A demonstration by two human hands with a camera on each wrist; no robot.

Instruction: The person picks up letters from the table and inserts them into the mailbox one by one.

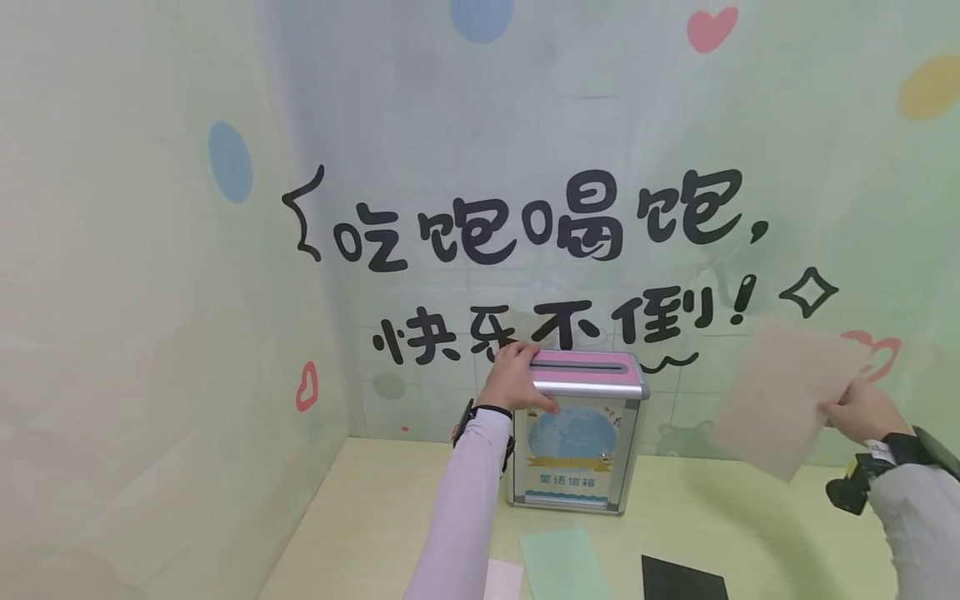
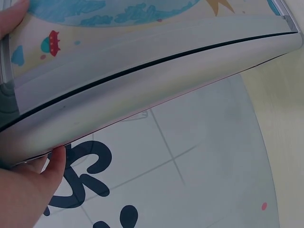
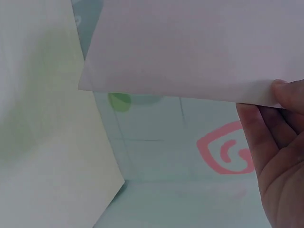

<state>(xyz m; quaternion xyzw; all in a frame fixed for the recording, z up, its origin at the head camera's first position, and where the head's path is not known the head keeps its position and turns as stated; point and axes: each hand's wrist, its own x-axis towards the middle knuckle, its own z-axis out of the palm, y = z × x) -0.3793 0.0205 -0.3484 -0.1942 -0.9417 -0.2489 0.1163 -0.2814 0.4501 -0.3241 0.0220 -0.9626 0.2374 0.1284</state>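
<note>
A suggestion box point(image 1: 573, 454) with a pink slotted top and silver edges stands upright on the table, a blue globe picture on its front. My left hand point(image 1: 516, 377) grips its upper left corner, thumb over the front and fingers on the top. In the left wrist view the box's silver edge point(image 2: 152, 85) runs right by the left hand point(image 2: 28, 190). Off to the right, in the air, my right hand point(image 1: 866, 411) pinches a pale pink sheet of paper point(image 1: 787, 400) by its edge. The right wrist view shows the thumb on the sheet point(image 3: 190, 52), fingers behind.
On the pale table point(image 1: 375, 517) in front of the box lie a mint green sheet point(image 1: 566, 562), a black sheet point(image 1: 682, 579) and a pale pink piece point(image 1: 502, 579) partly behind the left sleeve. A wall point(image 1: 480, 108) with large black lettering rises behind the box.
</note>
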